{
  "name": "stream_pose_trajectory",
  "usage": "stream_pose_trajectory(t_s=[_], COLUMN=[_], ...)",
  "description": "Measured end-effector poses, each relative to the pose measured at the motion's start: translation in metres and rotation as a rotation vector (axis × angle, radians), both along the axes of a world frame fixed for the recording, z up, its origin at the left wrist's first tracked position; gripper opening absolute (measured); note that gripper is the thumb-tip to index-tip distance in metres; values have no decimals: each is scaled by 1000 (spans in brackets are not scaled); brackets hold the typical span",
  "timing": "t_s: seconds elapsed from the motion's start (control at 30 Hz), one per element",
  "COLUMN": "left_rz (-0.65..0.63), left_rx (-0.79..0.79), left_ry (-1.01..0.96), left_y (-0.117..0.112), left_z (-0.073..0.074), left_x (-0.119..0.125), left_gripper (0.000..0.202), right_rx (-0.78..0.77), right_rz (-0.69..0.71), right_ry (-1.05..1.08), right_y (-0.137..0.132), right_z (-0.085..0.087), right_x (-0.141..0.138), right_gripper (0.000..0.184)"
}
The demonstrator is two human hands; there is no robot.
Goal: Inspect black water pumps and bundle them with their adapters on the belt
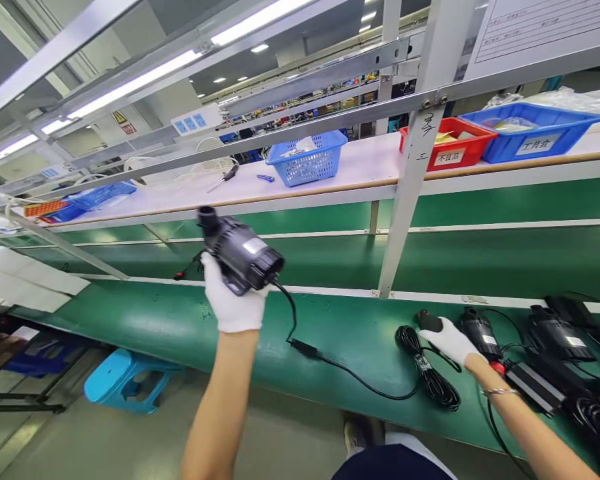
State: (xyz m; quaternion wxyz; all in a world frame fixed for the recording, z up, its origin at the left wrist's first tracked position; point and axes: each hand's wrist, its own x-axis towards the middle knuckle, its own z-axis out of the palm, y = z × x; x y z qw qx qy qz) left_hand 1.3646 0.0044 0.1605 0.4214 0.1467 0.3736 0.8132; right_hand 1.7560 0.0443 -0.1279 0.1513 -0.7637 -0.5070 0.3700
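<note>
My left hand [235, 303], in a white glove, grips a black water pump [243, 250] from below and holds it raised over the bench. A black cable with an inline connector [305, 348] hangs from the pump and runs to a tied coil of black cable [433, 377] on the bench. My right hand [450, 341], also gloved, closes around a small black part [430, 323] with a red end, just above the coil. Its exact kind does not show. Beside that hand lies another black pump [480, 333] with a red fitting.
More black pumps [560, 333], power units and coiled cables crowd the right of the green bench [350, 373]. On the shelf stand a light-blue basket [307, 160], a red bin [460, 143] and a blue bin [530, 133]. A shelf post [405, 200] rises behind the bench. A blue stool [125, 380] stands below.
</note>
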Motion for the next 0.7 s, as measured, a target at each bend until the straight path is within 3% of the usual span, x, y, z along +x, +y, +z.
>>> stream_pose_trajectory(t_s=[0.1,0.2,0.3,0.4,0.47,0.53,0.63,0.7], left_rz=[-189,-378,-451,-382,-324,-300,-312,-346], left_rx=[-184,-319,-403,-372,-334,-317,-337,-360], left_ry=[-186,-429,-638,-789,-833,-844,-904,-988], left_y=[-3,-9,-9,0,6,10,4,-6], left_z=[-34,-65,-90,-110,-117,-118,-109,-102], left_x=[45,87,120,143,153,159,164,167], left_gripper=[50,48,46,41,38,36,37,38], right_rx=[-35,-36,31,107,71,38,-34,-59], right_rz=[96,162,277,510,745,875,742,625], right_ry=[-133,-213,-139,203,732,932,1049,984], right_y=[13,22,21,-3,-29,-55,-82,-88], right_z=[-19,-17,15,70,106,129,135,135], right_x=[-21,-35,-47,-60,-66,-68,-62,-55], right_gripper=[62,53,38,37,54,55,64,69])
